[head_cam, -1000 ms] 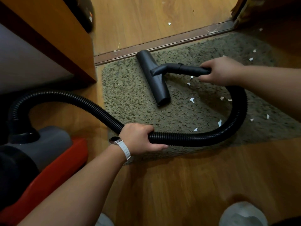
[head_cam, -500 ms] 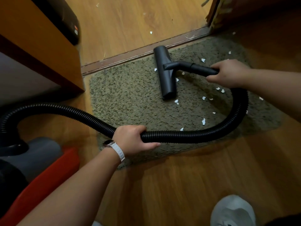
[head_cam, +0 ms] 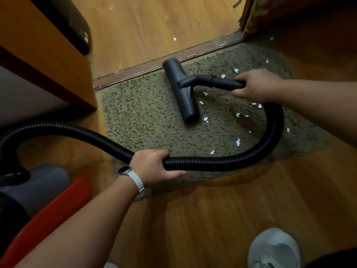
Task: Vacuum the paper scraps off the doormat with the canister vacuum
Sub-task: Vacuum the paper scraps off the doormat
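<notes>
Here we see the left hand point(head_cam: 152, 167) wrapped around the black ribbed hose point(head_cam: 222, 163), just over the near edge of the doormat point(head_cam: 144, 117). The right hand point(head_cam: 257, 85) is clamped on the rigid black tube point(head_cam: 224, 83) that leads to the floor nozzle point(head_cam: 183, 93); the two hands are well apart, and the hose makes a wide loop between them. The nozzle lies flat on the doormat, to the left of the right hand and beyond the left hand, its far end close to the brown threshold strip point(head_cam: 154, 66). White paper scraps point(head_cam: 237, 142) lie on the doormat mostly to the right of the nozzle, inside the loop of the hose; a few lie on the wooden floor point(head_cam: 146, 31) beyond the strip. The canister vacuum point(head_cam: 38, 186) stands at the lower left beside the left forearm. A dark object point(head_cam: 77, 26) at the upper left carries a small orange and white mark, too blurred for us to read
</notes>
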Motion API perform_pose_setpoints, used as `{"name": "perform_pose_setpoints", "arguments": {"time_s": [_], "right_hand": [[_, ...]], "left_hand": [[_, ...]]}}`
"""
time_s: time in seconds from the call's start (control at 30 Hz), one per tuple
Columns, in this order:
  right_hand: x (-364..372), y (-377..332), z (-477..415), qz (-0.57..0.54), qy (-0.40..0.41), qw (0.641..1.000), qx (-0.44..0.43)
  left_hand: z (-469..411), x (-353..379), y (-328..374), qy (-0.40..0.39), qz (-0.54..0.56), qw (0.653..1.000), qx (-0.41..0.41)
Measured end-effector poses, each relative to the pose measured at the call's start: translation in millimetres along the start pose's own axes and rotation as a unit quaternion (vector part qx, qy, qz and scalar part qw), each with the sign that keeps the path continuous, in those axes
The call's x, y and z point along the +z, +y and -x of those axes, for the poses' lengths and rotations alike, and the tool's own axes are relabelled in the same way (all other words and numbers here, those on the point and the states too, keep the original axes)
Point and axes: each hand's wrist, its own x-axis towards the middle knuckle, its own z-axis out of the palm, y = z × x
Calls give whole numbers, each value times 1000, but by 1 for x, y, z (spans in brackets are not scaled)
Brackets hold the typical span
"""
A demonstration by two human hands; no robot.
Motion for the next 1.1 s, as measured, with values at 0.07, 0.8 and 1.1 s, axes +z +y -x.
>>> {"name": "perform_pose_setpoints", "arguments": {"time_s": [0.07,0.8,1.1], "right_hand": [[-3,4,-6,-10,16,999,27],[15,-30,-21,6,-19,999,-43],[8,16,0,-29,-3,999,40]], "left_hand": [[-4,2,-2,3,5,1000,-5],[7,10,-13,-27,-10,999,24],[5,3,-4,-37,-12,999,7]]}}
